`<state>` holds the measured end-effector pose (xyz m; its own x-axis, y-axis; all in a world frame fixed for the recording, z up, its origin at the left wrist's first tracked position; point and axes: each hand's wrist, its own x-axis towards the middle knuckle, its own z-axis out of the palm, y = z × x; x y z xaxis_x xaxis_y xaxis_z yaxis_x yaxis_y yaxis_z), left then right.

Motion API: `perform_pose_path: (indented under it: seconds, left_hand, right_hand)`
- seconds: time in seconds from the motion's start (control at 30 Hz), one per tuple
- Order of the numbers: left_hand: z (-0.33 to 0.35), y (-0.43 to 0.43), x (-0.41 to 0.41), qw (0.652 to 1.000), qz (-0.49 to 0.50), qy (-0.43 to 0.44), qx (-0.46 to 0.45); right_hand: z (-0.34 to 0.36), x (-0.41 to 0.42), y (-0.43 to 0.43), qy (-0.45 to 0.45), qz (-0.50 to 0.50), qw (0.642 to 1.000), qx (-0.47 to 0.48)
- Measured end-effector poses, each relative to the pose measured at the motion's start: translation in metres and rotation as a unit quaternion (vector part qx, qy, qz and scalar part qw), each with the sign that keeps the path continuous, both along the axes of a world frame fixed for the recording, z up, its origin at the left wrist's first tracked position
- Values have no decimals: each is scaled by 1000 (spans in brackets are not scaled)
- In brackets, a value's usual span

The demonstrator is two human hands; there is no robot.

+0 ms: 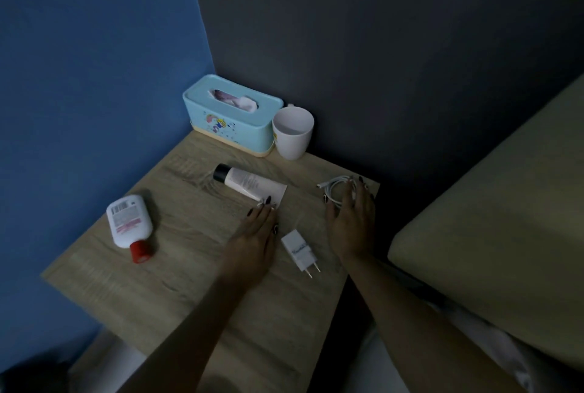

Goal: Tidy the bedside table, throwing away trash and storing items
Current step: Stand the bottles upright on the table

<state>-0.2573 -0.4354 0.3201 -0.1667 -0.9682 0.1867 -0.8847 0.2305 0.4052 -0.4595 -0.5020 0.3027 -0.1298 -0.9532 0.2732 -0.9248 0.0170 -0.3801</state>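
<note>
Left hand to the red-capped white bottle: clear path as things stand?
Probably yes. The left hand rests by the tube, and only bare table lies between it and the bottle.

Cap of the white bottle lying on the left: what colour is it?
The cap is red; the head view shows it best.

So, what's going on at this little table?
A person is tidying a wooden bedside table. Their left hand reaches the flat end of a black-capped tube, fingers straight. Their right hand is spread over a coiled white cable near the table's edge. A charger plug lies between the hands. The red-capped bottle, tissue box and white cup sit untouched.
</note>
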Motion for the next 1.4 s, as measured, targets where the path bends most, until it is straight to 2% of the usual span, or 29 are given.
perform_pose_path:
  seconds: [0.33, 0.47, 0.57, 0.8, 0.9, 1.03, 1.1, 1.2, 1.33, 1.4]
  left_hand:
    - [6, 5, -2, 1000, 16, 23, 3]
    - [17, 27, -25, 992, 79, 101, 11]
    - [21, 46, -58, 989, 77, 123, -3]
    - [8, 53, -80, 992, 105, 52, 45]
    - [5, 54, -77, 992, 95, 70, 37]
    - [4, 49, -70, 981, 91, 171, 23]
    - [8, 43, -64, 974, 96, 197, 61]
    - [19, 22, -49, 971, 63, 227, 39]
    - [40, -24, -33, 984, 4, 171, 51]
    - [50, -47, -31, 987, -20, 147, 65]
  right_hand:
    - [4, 1, 2, 21, -7, 1000, -8]
    - [6, 2, 2, 29, 7, 1000, 2]
    - [10, 2, 2, 23, 16, 1000, 12]
    - [17, 4, 6, 18, 43, 999, -5]
    - [15, 4, 6, 12, 43, 999, -9]
    - [17, 4, 10, -28, 64, 996, -54]
    - [18, 2, 17, -45, 77, 992, -90]
    - [18, 3, 37, -59, 115, 986, -101]
    - [17, 7, 65, -82, 167, 979, -77]
    - [16, 8, 73, -81, 161, 983, -45]
